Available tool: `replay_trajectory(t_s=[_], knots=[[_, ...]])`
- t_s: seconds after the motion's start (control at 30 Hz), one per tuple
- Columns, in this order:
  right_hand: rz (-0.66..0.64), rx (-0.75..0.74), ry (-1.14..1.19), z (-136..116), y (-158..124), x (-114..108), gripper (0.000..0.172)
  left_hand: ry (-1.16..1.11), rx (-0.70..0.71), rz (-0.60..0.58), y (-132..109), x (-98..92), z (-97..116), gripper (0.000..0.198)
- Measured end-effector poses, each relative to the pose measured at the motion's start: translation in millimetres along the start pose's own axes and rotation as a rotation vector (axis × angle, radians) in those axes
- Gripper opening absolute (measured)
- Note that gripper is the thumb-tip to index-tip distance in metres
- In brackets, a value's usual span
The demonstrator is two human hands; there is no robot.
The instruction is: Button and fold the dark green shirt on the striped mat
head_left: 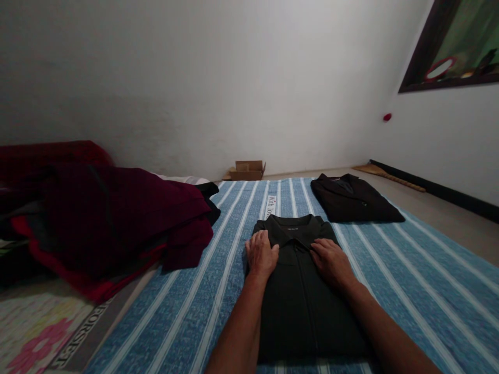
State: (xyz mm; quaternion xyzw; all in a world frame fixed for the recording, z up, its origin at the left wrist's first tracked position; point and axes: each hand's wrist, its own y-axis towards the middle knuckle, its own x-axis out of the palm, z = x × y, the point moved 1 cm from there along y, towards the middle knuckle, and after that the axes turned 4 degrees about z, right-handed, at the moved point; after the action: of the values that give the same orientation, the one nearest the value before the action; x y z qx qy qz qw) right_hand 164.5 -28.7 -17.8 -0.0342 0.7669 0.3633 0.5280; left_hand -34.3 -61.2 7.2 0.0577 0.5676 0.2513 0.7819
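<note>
A dark green collared shirt (290,311) with a front placket lies folded on the blue striped bedspread (226,259), its collar pointing away from me. My left hand (262,253) rests on its left shoulder, thumb apart from the fingers. On the other side of the collar, my right hand (331,259) lies on the cloth with its fingers towards the placket. Neither hand visibly lifts any fabric. The undersides of both hands are hidden.
Beyond the shirt to the right lies a folded dark garment (358,200). A heap of maroon clothing (136,218) spreads over the left side, beside a flowered cover (39,332). An open cardboard box (247,170) stands by the wall. A wooden-handled item (390,176) lies at the right wall.
</note>
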Motion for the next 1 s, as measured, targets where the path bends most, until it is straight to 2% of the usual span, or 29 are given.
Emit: replay_trajectory(t_s=[0.23, 0.5, 1.0], knots=[[0.019, -0.003, 0.009, 1.6, 1.6, 2.6, 0.019, 0.017, -0.028, -0.172, 16.9, -4.0, -8.8, 0.058], [0.009, 0.013, 0.025, 1.4, 3.0, 2.1, 0.017, -0.082, -0.020, -0.314, 32.3, 7.9, -26.1, 0.084], [0.006, 0.042, 0.035, 0.5, 8.8, 3.1, 0.015, -0.032, 0.023, -0.350, 39.3, 7.4, -28.2, 0.079]])
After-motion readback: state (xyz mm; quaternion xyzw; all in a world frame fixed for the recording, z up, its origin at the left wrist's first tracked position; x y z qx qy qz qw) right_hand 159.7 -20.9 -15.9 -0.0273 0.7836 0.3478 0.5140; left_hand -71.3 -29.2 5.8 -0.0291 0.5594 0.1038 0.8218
